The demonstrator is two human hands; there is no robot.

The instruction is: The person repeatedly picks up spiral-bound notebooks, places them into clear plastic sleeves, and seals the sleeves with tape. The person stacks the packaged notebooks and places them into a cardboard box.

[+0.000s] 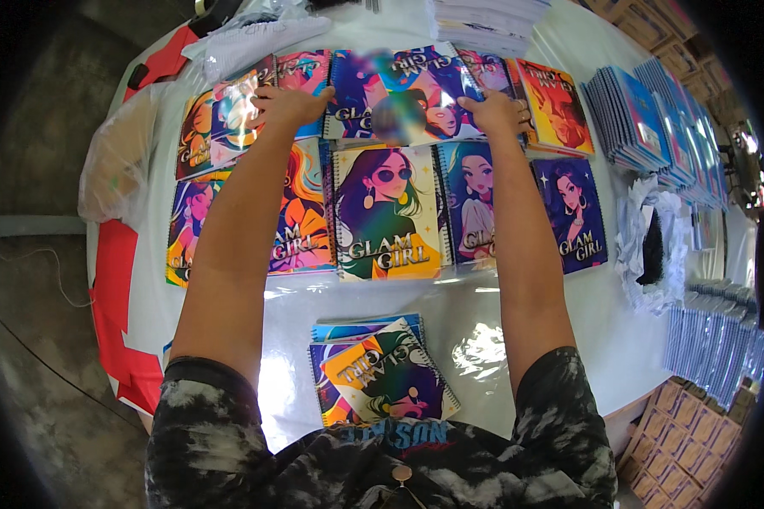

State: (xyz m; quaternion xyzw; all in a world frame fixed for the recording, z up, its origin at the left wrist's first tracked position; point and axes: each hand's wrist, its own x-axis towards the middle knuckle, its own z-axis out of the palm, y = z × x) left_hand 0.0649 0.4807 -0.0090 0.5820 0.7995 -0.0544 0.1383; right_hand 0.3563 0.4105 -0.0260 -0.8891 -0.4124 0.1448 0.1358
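Both my arms reach far across a table covered in clear plastic. My left hand (287,104) lies flat on the far row of spiral notebooks, beside a blue-purple notebook (399,93) with a cartoon girl cover. My right hand (499,110) rests on that notebook's right edge, fingers spread over it. Closer to me lies another row of colourful notebooks (388,212) side by side. A small stack of notebooks (382,373) sits near my chest, untouched.
Stacks of blue notebooks (645,119) stand on edge at the right, more of them (713,339) lower right. Crumpled plastic wrap (654,246) lies beside them. A white paper pile (484,21) and a plastic bag (119,161) sit at the far and left edges. Cardboard boxes (679,441) stand lower right.
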